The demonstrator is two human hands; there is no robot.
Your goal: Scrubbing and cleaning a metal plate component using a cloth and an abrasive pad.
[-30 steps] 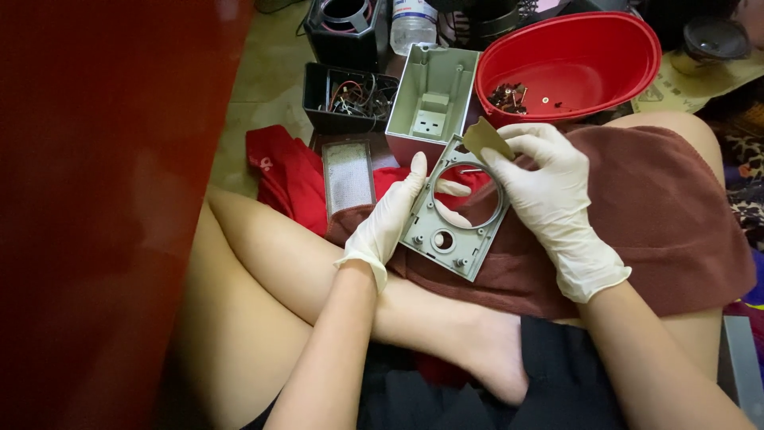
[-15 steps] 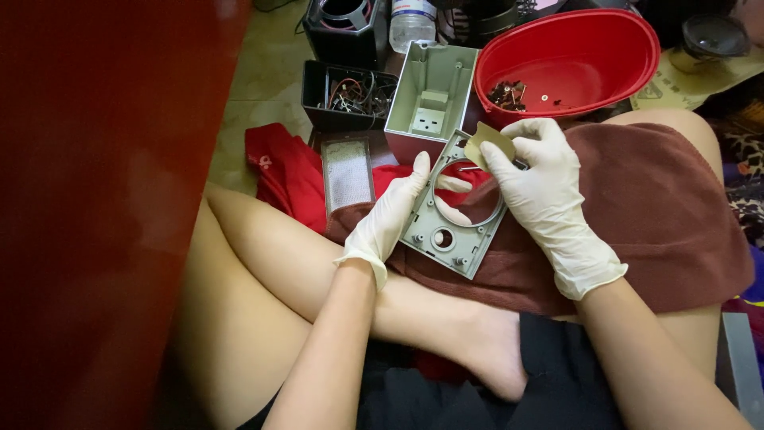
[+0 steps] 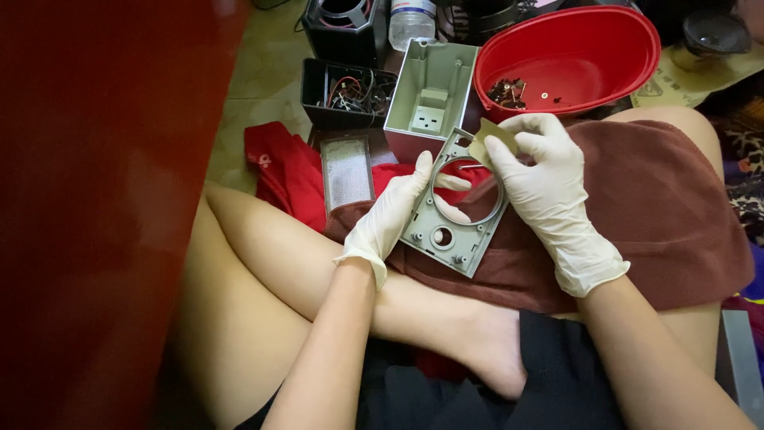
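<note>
I sit cross-legged on the floor with white gloves on both hands. My left hand (image 3: 402,209) holds a grey plastic panel (image 3: 446,237) with a large round hole, gripping its left edge with fingers through the hole. My right hand (image 3: 545,179) pinches a small flat tan piece (image 3: 487,145) at the panel's upper edge. The panel rests over a brown towel (image 3: 660,207) spread on my lap.
A red oval tub (image 3: 589,56) with several small screws stands ahead on the right. A grey box-shaped housing (image 3: 434,95), a black tray of wires (image 3: 346,91), a red cloth (image 3: 274,171), a mesh-faced panel (image 3: 348,171) and a water bottle (image 3: 412,20) lie in front. A blurred red surface (image 3: 95,199) fills the left.
My right hand has lifted the tan piece slightly up and right along the panel's top edge. My left hand keeps its grip on the panel.
</note>
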